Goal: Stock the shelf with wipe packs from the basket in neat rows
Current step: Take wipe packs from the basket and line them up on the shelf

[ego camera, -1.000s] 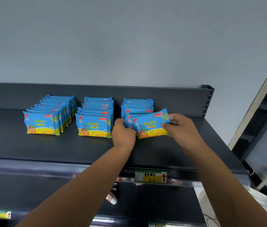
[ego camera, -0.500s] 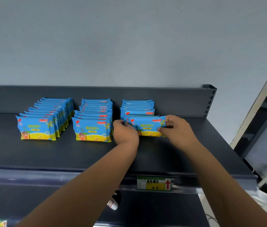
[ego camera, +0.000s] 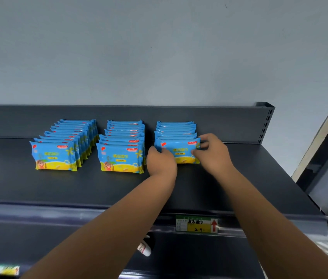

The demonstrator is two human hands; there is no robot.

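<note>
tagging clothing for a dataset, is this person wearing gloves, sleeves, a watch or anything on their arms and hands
Nothing worn shows. The left forearm and right forearm are bare to the picture's bottom edge, no sleeve in view. The left hand and right hand have no gloves; neither wrist carries a watch or band. No ring shows either.

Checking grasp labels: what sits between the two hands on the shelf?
In the head view, the blue-and-yellow plastic wipe pack fronting the right row; left hand and right hand grip its ends.
</note>
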